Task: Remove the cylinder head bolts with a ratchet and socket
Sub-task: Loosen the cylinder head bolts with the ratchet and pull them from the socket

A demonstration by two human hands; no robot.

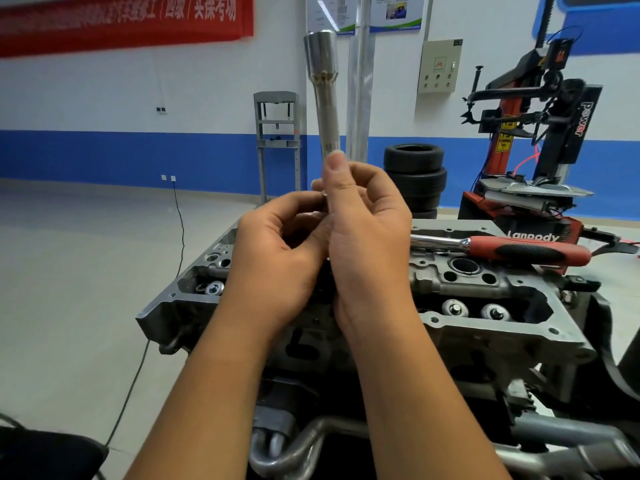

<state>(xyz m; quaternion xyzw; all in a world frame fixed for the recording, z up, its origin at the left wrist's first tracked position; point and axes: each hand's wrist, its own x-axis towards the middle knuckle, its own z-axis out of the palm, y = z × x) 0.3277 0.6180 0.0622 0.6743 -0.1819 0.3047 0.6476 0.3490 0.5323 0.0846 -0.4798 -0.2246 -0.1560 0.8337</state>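
Head view: right hand (363,216) curled round the lower shaft of a long socket (323,98), thumb pressed along it, wide end up, held above the cylinder head (485,327). Left hand (277,251) curled at the socket's bottom end, fingertips pinching something hidden there. Ratchet (502,249) lying unheld on the head's far right edge. Bolts not clearly made out. Risks judged: socket slipping from the thumb grip onto the valve gear; ratchet knocked off its edge by an elbow.

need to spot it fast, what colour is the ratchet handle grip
Red with a black insert on the ratchet handle, in the head view.
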